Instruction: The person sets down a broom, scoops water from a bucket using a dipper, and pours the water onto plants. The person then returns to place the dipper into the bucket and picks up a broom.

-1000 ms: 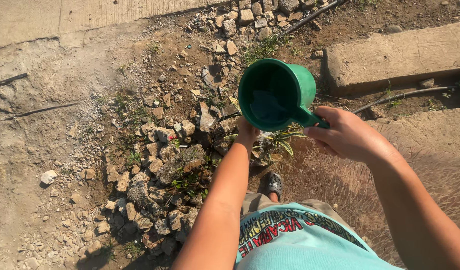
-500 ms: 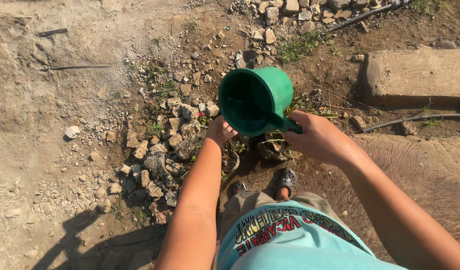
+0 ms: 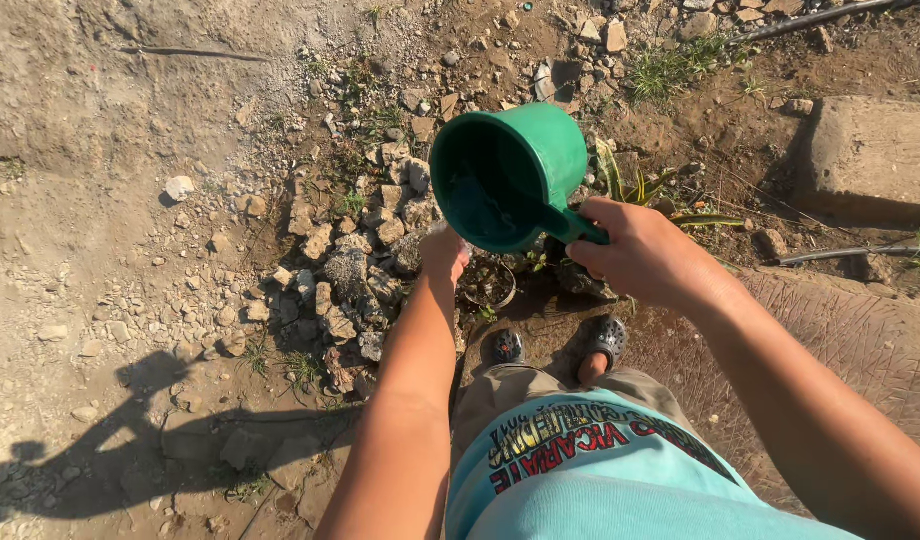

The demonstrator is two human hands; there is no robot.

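My right hand grips the handle of a green plastic dipper, held tilted above the ground with a little water inside. My left hand reaches forward just under the dipper's rim, fingers partly hidden behind it, holding nothing that I can see. Below the dipper sits a small pot with a seedling among grey rocks. A small plant with long leaves grows right of the dipper.
My two feet in dark clogs stand on damp soil. A concrete slab lies at the right with a dark hose beside it. Dry dirt with pebbles spreads to the left, crossed by my shadow.
The view has shifted left, so the ground slid right. The dipper stays in my right hand, now a little higher in view. My left hand has stayed just under the dipper's rim.
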